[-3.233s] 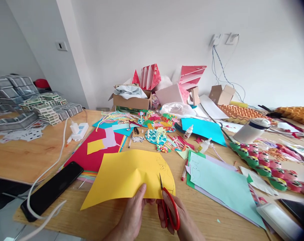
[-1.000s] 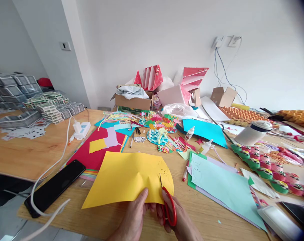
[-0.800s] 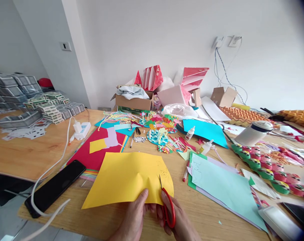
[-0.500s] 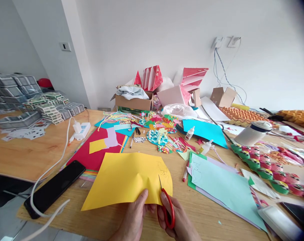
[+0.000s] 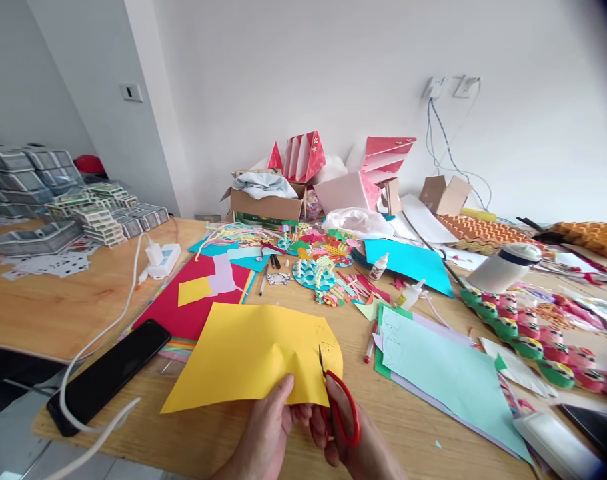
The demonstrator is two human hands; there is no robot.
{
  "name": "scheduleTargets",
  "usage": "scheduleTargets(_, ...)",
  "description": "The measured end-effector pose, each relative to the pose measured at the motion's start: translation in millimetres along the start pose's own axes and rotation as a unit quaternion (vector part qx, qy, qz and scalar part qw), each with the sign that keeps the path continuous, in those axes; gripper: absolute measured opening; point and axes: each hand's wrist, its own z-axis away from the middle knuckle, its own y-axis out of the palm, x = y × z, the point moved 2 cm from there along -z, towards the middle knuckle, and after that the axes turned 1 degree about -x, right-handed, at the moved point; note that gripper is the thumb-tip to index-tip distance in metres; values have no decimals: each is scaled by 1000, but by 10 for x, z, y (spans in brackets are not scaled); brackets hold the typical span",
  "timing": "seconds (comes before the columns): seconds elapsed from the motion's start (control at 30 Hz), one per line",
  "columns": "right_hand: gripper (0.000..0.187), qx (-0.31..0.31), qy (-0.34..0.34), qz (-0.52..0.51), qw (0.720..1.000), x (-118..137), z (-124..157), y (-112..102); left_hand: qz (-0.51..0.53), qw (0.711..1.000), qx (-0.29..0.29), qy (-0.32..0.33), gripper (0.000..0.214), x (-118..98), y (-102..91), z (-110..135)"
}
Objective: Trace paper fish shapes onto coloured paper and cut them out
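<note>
A sheet of yellow paper [image 5: 248, 350] is lifted at its near edge, with a pencil-like line drawing at its right end. My left hand [image 5: 268, 427] pinches that near edge, thumb on top and fingers underneath, and the paper creases above the thumb. Red-handled scissors [image 5: 352, 410] sit in my right hand [image 5: 358, 437], their handle loops apart. One dark blade lies over the paper beside the drawing; the other blade is hidden below the sheet.
Red paper [image 5: 183, 327] and a black phone [image 5: 116, 373] with a white cable lie left. Pale green paper [image 5: 448, 373] lies right. Behind are paper cut-outs [image 5: 313, 270], glue bottles [image 5: 378, 267] and a cardboard box [image 5: 268, 203]. Painted egg-carton pieces [image 5: 528, 333] line the right.
The scissors' handles have spread wider and shifted slightly right. The right part of the paper has tilted a little, while my left hand keeps its hold.
</note>
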Motion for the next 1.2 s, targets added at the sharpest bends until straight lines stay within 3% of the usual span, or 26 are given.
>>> scheduleTargets(0.27,55,4,-9,19,1000,82,14,73,-10,998,59,-8,29,85,-14,-4)
scheduleTargets(0.43,53,24,-26,25,999,148,46,90,-8,999,46,7,23,49,12,0)
scheduleTargets(0.73,54,28,-34,44,998,225,85,146,0,997,76,11,24,68,-23,-15)
scheduleTargets(1.0,57,61,-57,34,996,172,32,83,9,998,68,9,22,30,18,-2)
scheduleTargets(1.2,48,44,-60,1,997,87,-33,29,37,996,83,-23,24,-14,36,2)
